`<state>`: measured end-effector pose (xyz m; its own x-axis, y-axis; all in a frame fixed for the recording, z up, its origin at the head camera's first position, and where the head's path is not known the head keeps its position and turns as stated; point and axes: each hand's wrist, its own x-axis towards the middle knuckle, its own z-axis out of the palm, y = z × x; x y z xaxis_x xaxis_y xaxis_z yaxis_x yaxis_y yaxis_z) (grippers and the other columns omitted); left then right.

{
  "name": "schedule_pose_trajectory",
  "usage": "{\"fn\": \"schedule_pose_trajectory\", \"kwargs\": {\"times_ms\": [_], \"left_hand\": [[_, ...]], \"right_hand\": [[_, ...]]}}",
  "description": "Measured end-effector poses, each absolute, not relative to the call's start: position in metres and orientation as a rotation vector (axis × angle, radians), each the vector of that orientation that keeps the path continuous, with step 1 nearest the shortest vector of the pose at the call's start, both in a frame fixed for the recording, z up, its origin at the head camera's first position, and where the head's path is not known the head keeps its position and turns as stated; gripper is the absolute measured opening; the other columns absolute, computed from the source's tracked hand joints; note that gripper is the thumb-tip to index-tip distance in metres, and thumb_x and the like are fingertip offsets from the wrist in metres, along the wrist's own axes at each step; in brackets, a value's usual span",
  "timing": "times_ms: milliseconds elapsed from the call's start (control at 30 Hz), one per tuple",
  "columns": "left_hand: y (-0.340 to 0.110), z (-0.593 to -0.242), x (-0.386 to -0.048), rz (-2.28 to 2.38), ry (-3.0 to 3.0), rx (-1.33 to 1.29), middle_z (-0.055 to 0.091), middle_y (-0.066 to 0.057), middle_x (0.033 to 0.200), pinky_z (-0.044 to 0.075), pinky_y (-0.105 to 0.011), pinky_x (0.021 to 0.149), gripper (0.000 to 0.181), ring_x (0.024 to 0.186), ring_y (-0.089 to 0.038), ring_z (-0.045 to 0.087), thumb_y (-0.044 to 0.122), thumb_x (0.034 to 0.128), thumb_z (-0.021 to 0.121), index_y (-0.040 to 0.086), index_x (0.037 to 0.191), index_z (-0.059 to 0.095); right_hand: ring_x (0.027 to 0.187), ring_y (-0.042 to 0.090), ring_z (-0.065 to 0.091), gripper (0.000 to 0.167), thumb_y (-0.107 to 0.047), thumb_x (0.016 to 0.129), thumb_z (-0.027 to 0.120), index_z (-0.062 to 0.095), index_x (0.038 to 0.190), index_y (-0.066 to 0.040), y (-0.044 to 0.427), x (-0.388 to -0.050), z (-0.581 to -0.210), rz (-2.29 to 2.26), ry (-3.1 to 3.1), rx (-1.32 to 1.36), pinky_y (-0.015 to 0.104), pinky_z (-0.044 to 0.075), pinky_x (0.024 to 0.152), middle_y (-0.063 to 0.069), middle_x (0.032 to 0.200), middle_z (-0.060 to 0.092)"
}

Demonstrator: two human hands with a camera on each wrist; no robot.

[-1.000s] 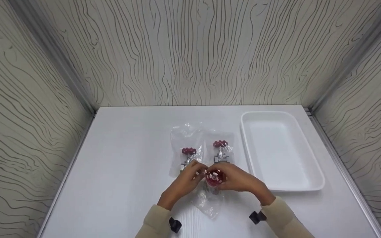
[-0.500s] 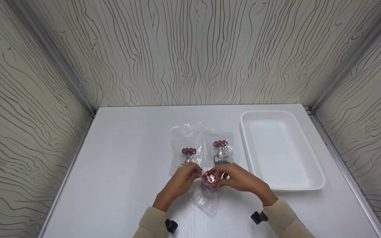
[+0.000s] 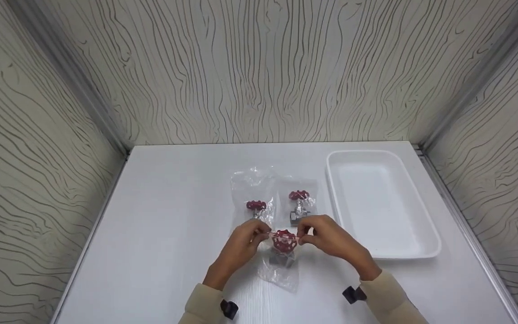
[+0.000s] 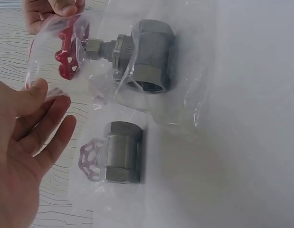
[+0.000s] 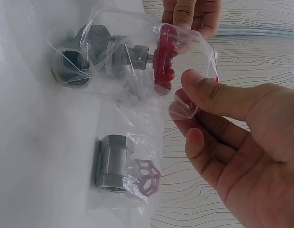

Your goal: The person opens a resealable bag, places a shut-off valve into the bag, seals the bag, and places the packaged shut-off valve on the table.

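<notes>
A metal gate valve [image 3: 281, 258] with a red handwheel [image 3: 284, 241] stands upright inside a clear plastic bag [image 3: 281, 280] in the head view. My left hand [image 3: 243, 240] pinches one side of the bag's mouth between thumb and fingers. On the other side, my right hand [image 3: 328, 236] pinches the opposite edge. Between the hands the mouth gapes above the handwheel, with a red line along its edge. The wrist views show the bagged valve's body [image 4: 151, 54] and the bag film [image 5: 184, 111] at the right fingertips.
Two more bagged valves lie behind the hands, a left one [image 3: 256, 205] and a right one [image 3: 299, 195]. A white tray [image 3: 332, 193] stands at the right. Patterned panels [image 3: 259, 72] enclose the back and sides of the white table [image 3: 164, 225].
Both hands have drawn apart, the left one to the left, and the bag's mouth is stretched wider. The valve has tipped so its handwheel shows more from the side.
</notes>
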<state>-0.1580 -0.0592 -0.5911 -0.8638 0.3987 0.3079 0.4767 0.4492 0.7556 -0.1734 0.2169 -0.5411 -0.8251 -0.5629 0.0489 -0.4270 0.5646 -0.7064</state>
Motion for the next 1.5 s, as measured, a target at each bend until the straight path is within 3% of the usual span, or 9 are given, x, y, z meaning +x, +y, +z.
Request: {"fn": "schedule_pose_trajectory", "kwargs": {"times_ms": [300,600,833,967,1167,1400,1500], "left_hand": [[-0.0641,-0.5859,-0.1531,-1.336,-2.622,-0.833,0.071,0.002,0.11,0.062,-0.026,0.091,0.009,0.103,-0.009,0.068,0.01,0.1046,0.068,0.014,0.113,0.067],[-0.0639,-0.5838,-0.1518,-1.332,-2.709,-0.884,0.071,0.003,0.112,0.063,-0.037,0.089,0.013,0.098,-0.007,0.065,0.011,0.106,0.063,0.016,0.117,0.065],[-0.0629,-0.5837,-0.15,-1.387,-2.747,-0.901,0.072,0.002,0.116,0.063,-0.043,0.092,0.016,0.103,-0.01,0.068,0.017,0.1088,0.06,0.016,0.125,0.064],[-0.0612,-0.5873,-0.1514,-1.442,-2.706,-0.97,0.073,-0.001,0.119,0.062,-0.037,0.093,0.016,0.106,-0.012,0.07,0.013,0.1087,0.059,0.012,0.124,0.062],[-0.0579,-0.5903,-0.1526,-1.507,-2.657,-1.058,0.075,-0.004,0.12,0.061,-0.032,0.097,0.013,0.11,-0.013,0.07,0.009,0.1092,0.057,0.008,0.122,0.06],[-0.0614,-0.5872,-0.1519,-1.454,-2.648,-1.063,0.072,0.001,0.108,0.061,-0.032,0.094,0.009,0.102,-0.008,0.067,0.017,0.11,0.06,0.013,0.116,0.065],[-0.0635,-0.5867,-0.1517,-1.398,-2.643,-1.049,0.07,0.003,0.107,0.061,-0.031,0.09,0.008,0.1,-0.006,0.066,0.019,0.1096,0.061,0.015,0.115,0.066]], "right_hand": [[0.09,0.009,0.067,0.02,-0.006,0.089,0.085,0.069,0.093,-0.019,0.2116,-0.1681,-0.5388,-1.036,2.784,-0.827,0.029,0.062,0.081,-0.01,0.093,0.069],[0.08,0.002,0.053,0.018,-0.015,0.093,0.079,0.063,0.094,-0.021,0.214,-0.1649,-0.5388,-0.823,2.805,-0.925,0.023,0.049,0.067,-0.009,0.086,0.062],[0.083,0.005,0.063,0.014,-0.007,0.095,0.074,0.063,0.096,-0.016,0.216,-0.1654,-0.5375,-0.918,2.663,-0.889,0.024,0.056,0.071,-0.008,0.089,0.068],[0.087,0.009,0.071,0.009,-0.01,0.1,0.072,0.063,0.101,-0.013,0.2156,-0.1651,-0.5383,-0.93,2.647,-0.841,0.024,0.059,0.071,-0.004,0.091,0.073],[0.08,0.006,0.067,0.008,-0.009,0.102,0.07,0.062,0.101,-0.011,0.2163,-0.1643,-0.5422,-0.938,2.63,-0.833,0.022,0.055,0.065,-0.001,0.091,0.075],[0.088,0.016,0.074,0.011,-0.006,0.101,0.071,0.064,0.104,-0.013,0.2174,-0.1644,-0.5431,-1.017,2.655,-0.863,0.025,0.059,0.072,0.002,0.096,0.077],[0.087,0.014,0.072,0.011,-0.006,0.102,0.07,0.062,0.103,-0.013,0.2182,-0.1643,-0.5418,-1.042,2.653,-0.883,0.025,0.059,0.072,0.0,0.094,0.075]]}}
